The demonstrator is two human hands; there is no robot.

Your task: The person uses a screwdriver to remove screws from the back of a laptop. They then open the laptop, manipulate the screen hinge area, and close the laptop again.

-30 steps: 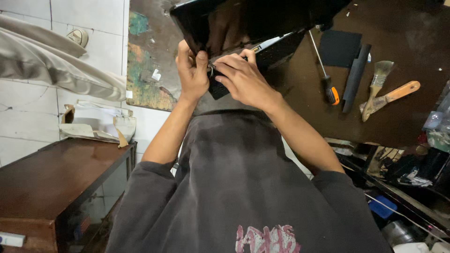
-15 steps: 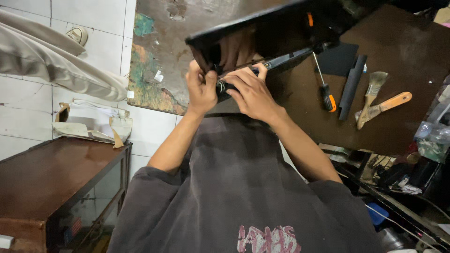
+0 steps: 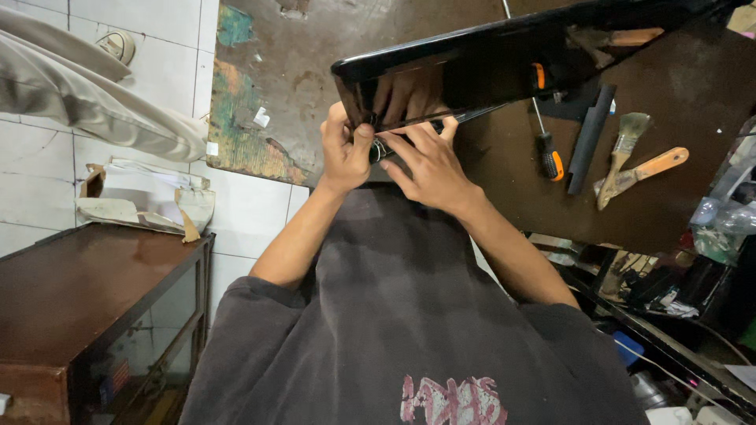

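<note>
From the head camera we see both hands meet at the near corner of a glossy black panel (image 3: 504, 67), which looks like a laptop lid, tilted up from the worn workbench (image 3: 315, 71). The left hand (image 3: 346, 145) is closed around that corner, thumb pressed onto the edge and fingers wrapped behind it. The right hand (image 3: 429, 161) lies just beside it, its fingers (image 3: 441, 130) narrowed along the lower edge of the panel and pinching at the small metal hinge part (image 3: 380, 149) between the two hands. Whether a tool is held there we cannot tell.

Beyond the right fingertips, well apart on the bench, lie an orange-handled screwdriver (image 3: 546, 153), a dark flat strip (image 3: 589, 138) and two brushes (image 3: 634, 161).

We judge the risk to sit at the hinge: the panel is carried only by its corner, so a slip of the left thumb could let it drop or twist, straining the hinge or scratching the gloss. A pinched fingertip under the edge is also possible.

Against half a second ago, the panel stands higher and stretches farther right across the view, now covering the upper part of the screwdriver; both hands keep the same hold at the corner.
</note>
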